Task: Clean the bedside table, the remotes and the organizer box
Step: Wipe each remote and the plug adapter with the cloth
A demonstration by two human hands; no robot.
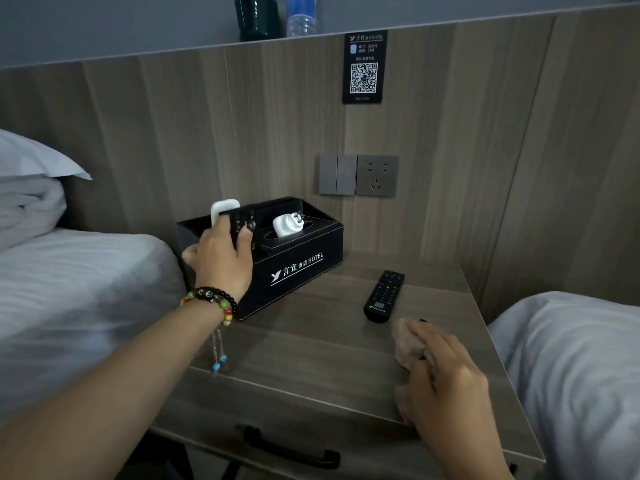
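Observation:
A black organizer box (298,268) with white hotel lettering stands at the back left of the grey wooden bedside table (311,351). My left hand (221,258) grips a black remote (242,223) and a white remote (223,207) together at the box's left end. A white plug adapter (287,225) lies on top of the box. Another black remote (384,296) lies flat on the table to the right of the box. My right hand (446,375) presses a beige cloth (408,341) on the table near that remote.
Beds with white linen flank the table, one on the left (79,289) and one on the right (571,358). A switch and socket panel (358,174) and a QR card (363,67) are on the wooden wall. A dark cup (258,17) and a water bottle (301,15) stand on the ledge above. The drawer has a black handle (287,448).

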